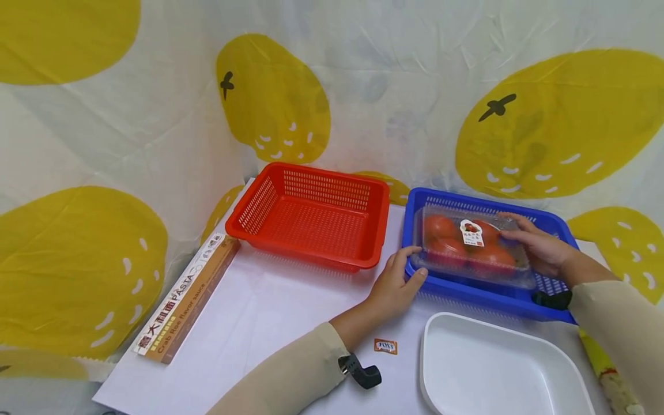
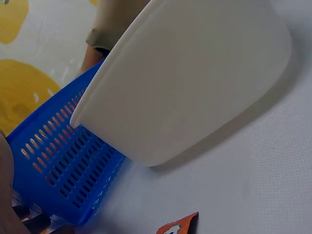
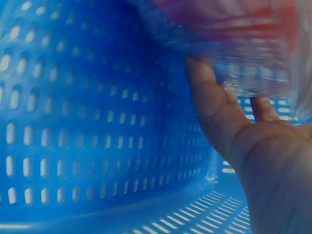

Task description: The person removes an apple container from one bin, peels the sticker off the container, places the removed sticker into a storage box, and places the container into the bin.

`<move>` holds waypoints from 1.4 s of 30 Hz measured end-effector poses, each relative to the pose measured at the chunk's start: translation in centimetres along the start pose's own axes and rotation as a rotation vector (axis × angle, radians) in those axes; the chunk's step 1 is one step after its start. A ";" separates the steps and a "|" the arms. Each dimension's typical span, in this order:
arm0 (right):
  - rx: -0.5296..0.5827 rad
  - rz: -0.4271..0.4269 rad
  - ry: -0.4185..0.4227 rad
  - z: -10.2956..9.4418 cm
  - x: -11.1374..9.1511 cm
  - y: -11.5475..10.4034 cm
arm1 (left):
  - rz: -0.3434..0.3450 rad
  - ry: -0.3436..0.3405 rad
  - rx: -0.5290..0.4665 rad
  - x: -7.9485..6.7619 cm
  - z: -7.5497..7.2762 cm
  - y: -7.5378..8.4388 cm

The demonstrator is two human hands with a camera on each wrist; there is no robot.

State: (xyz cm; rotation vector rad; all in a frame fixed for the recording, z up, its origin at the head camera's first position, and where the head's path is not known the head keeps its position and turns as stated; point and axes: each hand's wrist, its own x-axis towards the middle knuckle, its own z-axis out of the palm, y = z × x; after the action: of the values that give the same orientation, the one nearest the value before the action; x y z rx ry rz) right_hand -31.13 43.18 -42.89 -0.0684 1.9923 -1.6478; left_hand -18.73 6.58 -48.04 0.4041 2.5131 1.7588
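A clear plastic box of tomatoes (image 1: 441, 253) with a white label lies in the blue basket (image 1: 487, 305), over its left part. My right hand (image 1: 542, 248) grips the box at its right end. In the right wrist view, fingers (image 3: 209, 92) lie against the box's clear side, just inside the basket wall (image 3: 73, 122). At the basket's front left corner, my left hand (image 1: 391, 285) holds the rim between thumb and fingers, close to the box. Only part of that hand shows at the edge of the left wrist view.
Left of the blue basket stands a red basket (image 1: 306, 256). A pasta box (image 1: 187, 300) lies along the table's left edge. In front are a white tub (image 1: 498, 363) and a small orange packet (image 1: 385, 346). A yellow package (image 1: 607, 369) lies partly behind the right sleeve.
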 end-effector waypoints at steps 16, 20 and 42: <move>0.282 -0.206 -0.074 -1.0 -1.7 0.1 | -0.038 0.020 0.055 -0.3 -0.2 0.2; 0.364 -0.277 -0.123 -1.5 -2.4 0.1 | -0.043 0.020 0.064 -0.4 -0.2 0.4; 0.289 -0.228 -0.007 0.9 -10.9 -5.2 | 0.130 0.042 0.040 -0.3 -2.5 4.9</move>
State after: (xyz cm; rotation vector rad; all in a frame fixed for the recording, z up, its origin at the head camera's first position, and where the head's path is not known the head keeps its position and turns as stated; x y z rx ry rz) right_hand -23.07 45.20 -34.10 -0.1996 1.7736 -2.0609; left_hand -18.03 5.81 -42.62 0.5501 2.6097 1.7804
